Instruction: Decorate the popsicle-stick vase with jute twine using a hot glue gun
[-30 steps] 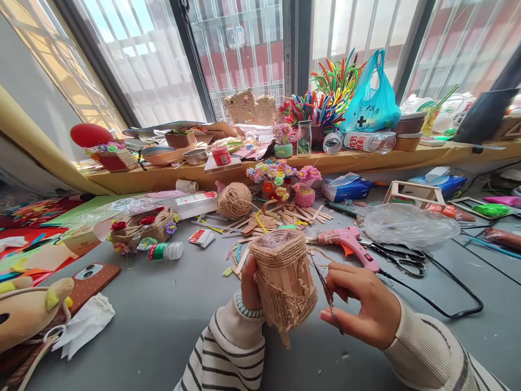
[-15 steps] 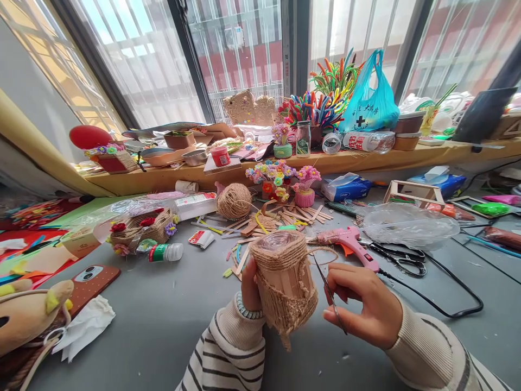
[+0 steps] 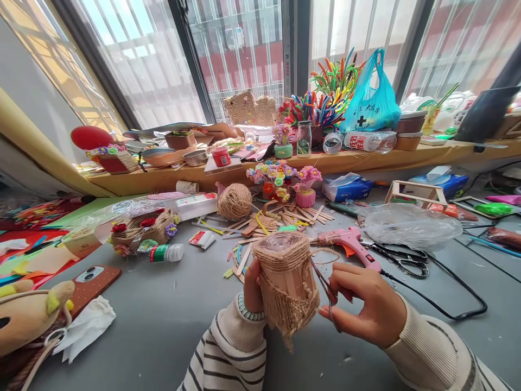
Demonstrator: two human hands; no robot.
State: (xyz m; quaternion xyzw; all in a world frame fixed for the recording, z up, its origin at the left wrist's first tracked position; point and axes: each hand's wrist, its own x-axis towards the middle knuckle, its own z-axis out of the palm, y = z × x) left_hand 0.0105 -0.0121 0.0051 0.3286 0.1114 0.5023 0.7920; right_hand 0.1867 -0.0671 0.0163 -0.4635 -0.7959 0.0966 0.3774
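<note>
My left hand point(image 3: 253, 288) is wrapped round the side of a pot point(image 3: 288, 282) covered with wooden sticks and jute twine, its open top tilted slightly toward me. Twine rings the rim, and more is wound round its lower part, with a frayed end hanging at the bottom. In my right hand point(image 3: 364, 301) is a slim pair of metal scissors point(image 3: 325, 285), held between thumb and fingers. Their tips point up to the pot's right side, by its upper twine band. Behind them a loose loop of twine point(image 3: 331, 251) shows.
A pink glue gun point(image 3: 345, 239) lies behind my right hand, its cord curving right. Black scissors point(image 3: 407, 259), a twine ball point(image 3: 235, 201) and loose sticks point(image 3: 313, 216) lie on the grey table. At left are a phone point(image 3: 93, 288) and crumpled tissue point(image 3: 90, 328).
The scissors have turned and moved closer to the pot's right side, and their blades look farther apart. The pot has shifted slightly to the right in my left hand.
</note>
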